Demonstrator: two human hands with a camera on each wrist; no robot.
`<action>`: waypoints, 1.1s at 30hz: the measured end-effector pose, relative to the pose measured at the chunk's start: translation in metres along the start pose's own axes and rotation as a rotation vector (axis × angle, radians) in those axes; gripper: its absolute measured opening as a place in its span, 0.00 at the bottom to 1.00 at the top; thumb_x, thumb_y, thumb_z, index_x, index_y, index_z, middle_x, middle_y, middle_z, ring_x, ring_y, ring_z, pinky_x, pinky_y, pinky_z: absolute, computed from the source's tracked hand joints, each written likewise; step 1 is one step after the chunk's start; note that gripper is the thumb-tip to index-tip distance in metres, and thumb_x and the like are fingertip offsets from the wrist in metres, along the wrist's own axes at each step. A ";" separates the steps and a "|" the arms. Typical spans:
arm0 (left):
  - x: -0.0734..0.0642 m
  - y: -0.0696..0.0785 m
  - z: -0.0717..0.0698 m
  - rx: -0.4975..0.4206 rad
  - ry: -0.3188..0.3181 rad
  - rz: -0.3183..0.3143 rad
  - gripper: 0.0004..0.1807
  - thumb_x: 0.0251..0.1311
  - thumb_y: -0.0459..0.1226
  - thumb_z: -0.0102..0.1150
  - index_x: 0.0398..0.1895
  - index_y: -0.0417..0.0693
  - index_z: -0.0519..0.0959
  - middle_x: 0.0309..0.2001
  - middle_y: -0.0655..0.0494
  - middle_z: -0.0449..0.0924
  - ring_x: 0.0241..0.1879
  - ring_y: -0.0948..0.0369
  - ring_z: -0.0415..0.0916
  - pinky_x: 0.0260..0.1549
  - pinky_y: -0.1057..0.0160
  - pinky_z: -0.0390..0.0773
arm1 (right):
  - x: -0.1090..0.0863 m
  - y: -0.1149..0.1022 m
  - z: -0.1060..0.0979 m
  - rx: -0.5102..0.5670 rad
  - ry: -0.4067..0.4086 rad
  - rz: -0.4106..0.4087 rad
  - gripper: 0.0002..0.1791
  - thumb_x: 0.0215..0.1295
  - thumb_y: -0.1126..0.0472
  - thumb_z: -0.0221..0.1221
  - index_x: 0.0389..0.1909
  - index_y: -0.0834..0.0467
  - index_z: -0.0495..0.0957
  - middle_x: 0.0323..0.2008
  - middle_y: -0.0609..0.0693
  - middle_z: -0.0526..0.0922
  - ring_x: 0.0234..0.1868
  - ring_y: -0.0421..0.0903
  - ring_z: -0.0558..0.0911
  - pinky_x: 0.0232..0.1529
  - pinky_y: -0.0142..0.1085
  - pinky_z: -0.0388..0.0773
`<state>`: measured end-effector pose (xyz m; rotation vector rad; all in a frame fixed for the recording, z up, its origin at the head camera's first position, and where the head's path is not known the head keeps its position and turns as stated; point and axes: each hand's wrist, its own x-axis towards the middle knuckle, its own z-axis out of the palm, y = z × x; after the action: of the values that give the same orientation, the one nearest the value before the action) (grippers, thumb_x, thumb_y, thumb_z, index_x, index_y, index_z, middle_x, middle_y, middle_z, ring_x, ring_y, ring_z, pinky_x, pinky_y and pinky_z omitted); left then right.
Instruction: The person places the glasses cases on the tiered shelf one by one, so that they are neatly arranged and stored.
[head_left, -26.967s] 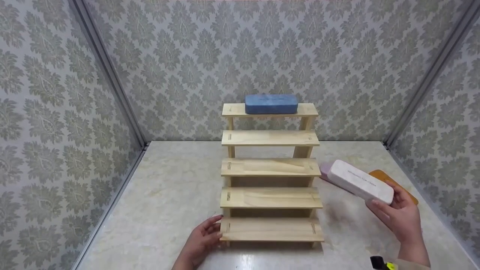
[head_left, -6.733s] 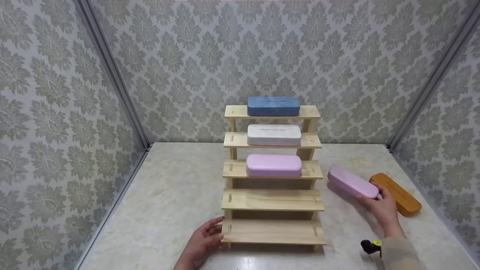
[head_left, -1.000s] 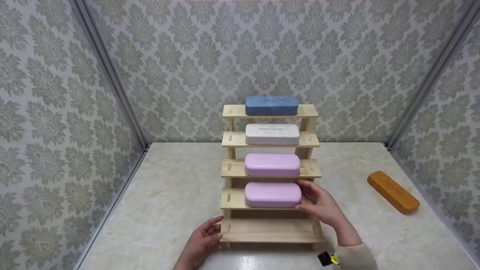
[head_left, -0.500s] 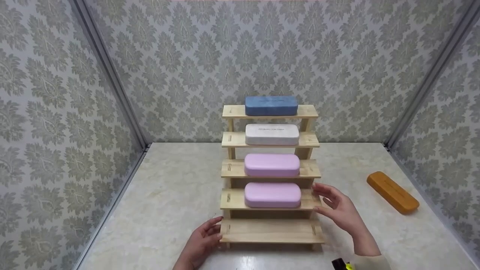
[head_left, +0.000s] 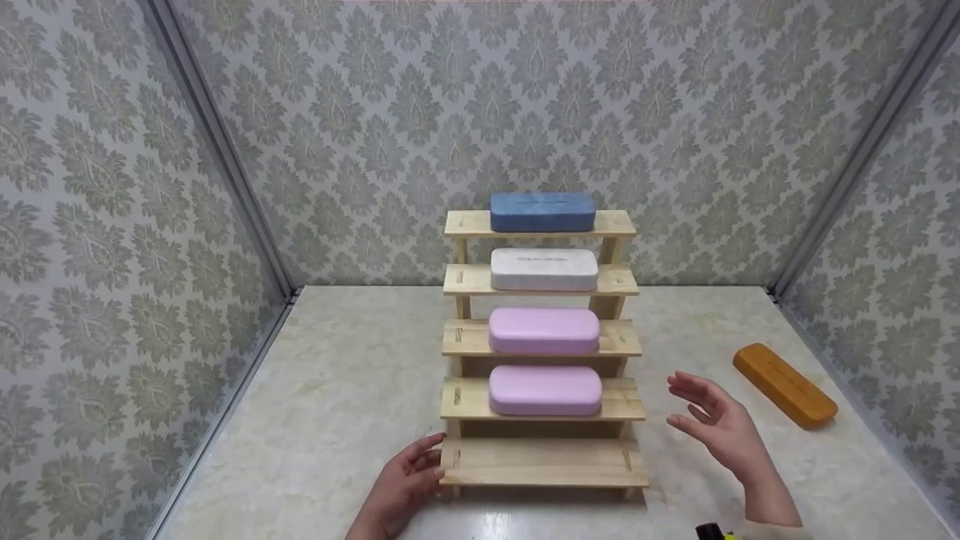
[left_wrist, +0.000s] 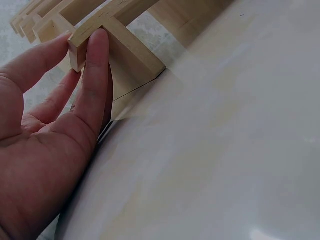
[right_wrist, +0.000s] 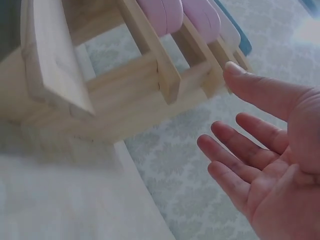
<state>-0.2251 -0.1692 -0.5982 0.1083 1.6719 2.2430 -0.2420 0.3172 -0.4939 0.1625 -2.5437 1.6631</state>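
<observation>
A stepped wooden display rack [head_left: 544,461] stands mid-table. My left hand [head_left: 401,484] grips the left end of its lowest step; in the left wrist view, the fingers and thumb [left_wrist: 95,70] pinch the board's end. Right of the rack, my right hand [head_left: 720,427] hangs with nothing in it, its fingers spread and gently bent. On the steps from the top down sit a blue glasses case [head_left: 542,212], a white one [head_left: 544,270], a pink glasses case [head_left: 544,330] and a second pink glasses case [head_left: 545,390]. Only the lowest step is bare.
An orange glasses case [head_left: 785,385] lies slanted on the marbled table [head_left: 337,375], to the right beyond my right hand. Patterned wall panels [head_left: 540,97] enclose the table at the back and both sides.
My right hand has let go of the lower pink glasses case and drawn away to the right. Earlier, the white and both pink cases came onto the rack. My left hand has stayed put.
</observation>
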 end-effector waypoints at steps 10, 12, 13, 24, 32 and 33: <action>-0.001 -0.003 0.000 -0.018 -0.014 0.005 0.37 0.67 0.31 0.62 0.77 0.35 0.60 0.57 0.53 0.81 0.53 0.60 0.82 0.48 0.61 0.83 | -0.006 0.022 -0.035 0.012 0.056 0.052 0.39 0.66 0.57 0.69 0.75 0.59 0.64 0.62 0.32 0.78 0.57 0.20 0.76 0.52 0.15 0.71; 0.000 -0.003 -0.001 -0.016 -0.009 0.007 0.37 0.66 0.31 0.62 0.77 0.35 0.60 0.57 0.53 0.81 0.53 0.60 0.82 0.48 0.61 0.83 | -0.007 0.025 -0.042 0.020 0.074 0.055 0.39 0.66 0.57 0.69 0.75 0.60 0.64 0.57 0.25 0.78 0.56 0.19 0.76 0.51 0.15 0.72; 0.000 -0.003 -0.001 -0.015 -0.006 0.006 0.37 0.66 0.31 0.62 0.77 0.35 0.61 0.57 0.53 0.81 0.53 0.60 0.82 0.48 0.61 0.83 | -0.008 0.027 -0.045 0.024 0.084 0.058 0.39 0.66 0.57 0.69 0.75 0.60 0.64 0.56 0.23 0.77 0.55 0.19 0.76 0.50 0.15 0.73; 0.002 -0.001 0.000 -0.015 0.009 -0.019 0.37 0.66 0.31 0.63 0.77 0.38 0.61 0.59 0.51 0.81 0.53 0.60 0.82 0.49 0.61 0.83 | -0.011 0.050 -0.081 -0.004 0.220 0.121 0.38 0.65 0.54 0.70 0.72 0.60 0.65 0.47 0.16 0.74 0.48 0.15 0.75 0.44 0.19 0.80; 0.002 -0.001 0.000 -0.010 0.025 -0.034 0.37 0.66 0.32 0.64 0.77 0.38 0.62 0.58 0.52 0.81 0.54 0.61 0.82 0.49 0.61 0.83 | -0.010 0.067 -0.107 0.007 0.296 0.157 0.35 0.65 0.55 0.70 0.72 0.52 0.68 0.46 0.16 0.74 0.45 0.14 0.76 0.42 0.17 0.78; 0.002 -0.001 -0.001 -0.010 0.016 -0.028 0.37 0.66 0.31 0.63 0.77 0.38 0.61 0.58 0.53 0.81 0.53 0.61 0.82 0.49 0.62 0.83 | -0.010 0.069 -0.110 0.007 0.302 0.162 0.37 0.65 0.55 0.70 0.73 0.53 0.67 0.46 0.16 0.73 0.45 0.14 0.75 0.42 0.16 0.77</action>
<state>-0.2267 -0.1687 -0.6000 0.0643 1.6603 2.2370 -0.2397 0.4457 -0.5145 -0.2810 -2.3756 1.6067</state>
